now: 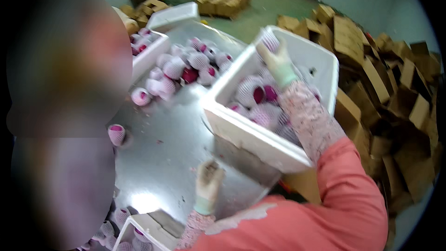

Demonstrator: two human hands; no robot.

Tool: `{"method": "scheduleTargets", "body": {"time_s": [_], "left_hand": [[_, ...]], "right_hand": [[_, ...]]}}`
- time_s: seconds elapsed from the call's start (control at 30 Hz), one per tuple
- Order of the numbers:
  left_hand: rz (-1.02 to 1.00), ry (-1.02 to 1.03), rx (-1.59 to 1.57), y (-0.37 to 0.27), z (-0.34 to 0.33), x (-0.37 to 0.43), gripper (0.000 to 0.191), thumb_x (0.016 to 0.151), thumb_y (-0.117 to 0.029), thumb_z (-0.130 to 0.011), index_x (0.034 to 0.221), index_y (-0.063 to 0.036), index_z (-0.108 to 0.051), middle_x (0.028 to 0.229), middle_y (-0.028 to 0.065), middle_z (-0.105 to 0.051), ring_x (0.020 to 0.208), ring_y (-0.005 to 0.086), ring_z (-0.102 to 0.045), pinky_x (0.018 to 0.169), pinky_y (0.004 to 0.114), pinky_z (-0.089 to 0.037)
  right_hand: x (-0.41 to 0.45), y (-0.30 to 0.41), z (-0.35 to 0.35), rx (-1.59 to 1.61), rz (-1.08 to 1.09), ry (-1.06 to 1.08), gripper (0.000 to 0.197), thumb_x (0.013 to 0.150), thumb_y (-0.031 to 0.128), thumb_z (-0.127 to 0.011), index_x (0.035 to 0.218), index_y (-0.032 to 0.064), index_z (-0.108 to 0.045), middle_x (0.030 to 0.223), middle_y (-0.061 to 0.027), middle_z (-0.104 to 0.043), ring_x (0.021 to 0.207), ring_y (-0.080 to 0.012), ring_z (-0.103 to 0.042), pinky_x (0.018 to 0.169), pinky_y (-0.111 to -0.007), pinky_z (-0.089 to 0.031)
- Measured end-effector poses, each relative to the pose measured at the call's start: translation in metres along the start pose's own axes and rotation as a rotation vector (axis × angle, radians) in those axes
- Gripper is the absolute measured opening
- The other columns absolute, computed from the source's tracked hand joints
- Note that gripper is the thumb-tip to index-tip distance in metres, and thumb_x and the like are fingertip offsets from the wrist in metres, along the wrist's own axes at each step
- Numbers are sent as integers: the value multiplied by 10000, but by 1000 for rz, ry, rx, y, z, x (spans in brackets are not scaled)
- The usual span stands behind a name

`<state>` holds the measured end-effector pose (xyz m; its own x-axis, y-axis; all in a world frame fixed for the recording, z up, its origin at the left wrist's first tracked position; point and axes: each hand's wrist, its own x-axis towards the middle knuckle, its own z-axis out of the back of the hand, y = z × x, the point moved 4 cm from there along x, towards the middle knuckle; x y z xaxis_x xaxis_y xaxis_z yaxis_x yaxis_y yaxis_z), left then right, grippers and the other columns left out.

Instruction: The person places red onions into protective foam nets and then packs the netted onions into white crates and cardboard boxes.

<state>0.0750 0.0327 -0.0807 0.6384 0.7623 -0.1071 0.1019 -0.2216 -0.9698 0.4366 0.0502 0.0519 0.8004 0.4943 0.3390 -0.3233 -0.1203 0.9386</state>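
Note:
My right hand [278,59], in a pale glove with a green cuff, reaches over a white foam box [258,125] and grips a round item in a white foam net [269,40] at the box's far rim. Several net-wrapped, purple-red round items [250,90] lie inside the box. My left hand [209,179], gloved too, is above the metal table [156,157], with curled fingers and dark marks on the fingertips; whether it holds anything is unclear. More netted items [174,67] are heaped on the table beyond, with a bare dark red one [190,75] among them.
One netted item [116,134] lies by the table's left edge. Other foam boxes stand at the left [158,47] and bottom [153,232]. A blurred area covers the left side. Cardboard boxes [352,38] pile up on the right; more lie on the floor behind [223,1].

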Motion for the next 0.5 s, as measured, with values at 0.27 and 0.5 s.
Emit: {"method": "scheduleTargets", "body": {"time_s": [0.27, 0.5], "left_hand": [[147, 7, 40, 28, 0, 22, 400, 878, -81, -651, 1242, 13, -512, 1106, 82, -562, 914, 131, -608, 801, 264, -514], [85, -63, 203, 33, 64, 68, 409, 842, -139, -711, 1187, 16, -554, 1060, 96, -587, 891, 147, -615, 769, 278, -525]], "right_hand": [[2, -57, -1, -1258, -49, 379, 749, 823, 420, -664, 1457, 180, -345, 1180, -199, -587, 1141, -361, -563, 973, -432, -461], [-31, 20, 10, -1310, 163, 597, 539, 835, 355, -645, 1274, 68, -520, 1114, -207, -601, 1044, -379, -575, 902, -450, -460]]}}
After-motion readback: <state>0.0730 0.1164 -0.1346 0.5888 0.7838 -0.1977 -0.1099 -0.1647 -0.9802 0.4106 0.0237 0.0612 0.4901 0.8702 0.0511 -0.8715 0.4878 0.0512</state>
